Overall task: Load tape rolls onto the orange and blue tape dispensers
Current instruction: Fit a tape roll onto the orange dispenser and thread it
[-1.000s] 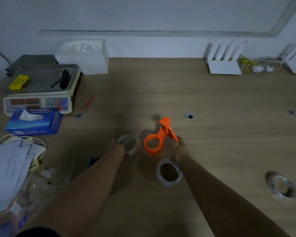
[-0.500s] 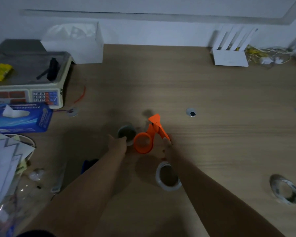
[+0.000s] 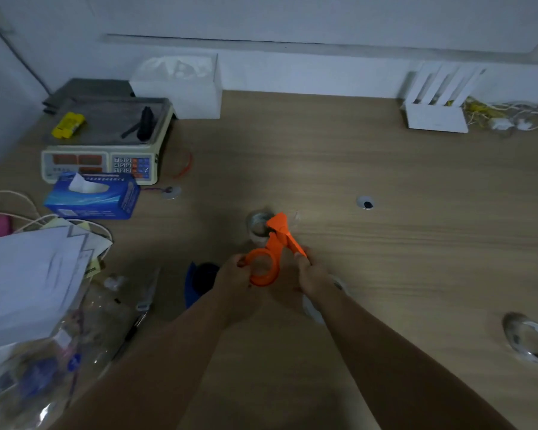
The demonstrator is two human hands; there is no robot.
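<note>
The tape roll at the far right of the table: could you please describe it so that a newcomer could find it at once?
Start at the wooden table and follow its right side toward the near edge. There a clear tape roll lies flat, alone, far right of both hands. Unlike the roll behind the orange dispenser, nothing is near it.

Cream electronic weighing scale (image 3: 101,156), at the left rear of the wooden counter (image 3: 385,212): its front keypad shows the digits 7 8 9, 4 5 6 and 1 2 3 in three rows; the remaining keys and the red display windows are too blurred to read. Blue cardboard tissue box (image 3: 92,197), just in front of the scale: its white printing cannot be read.
</note>
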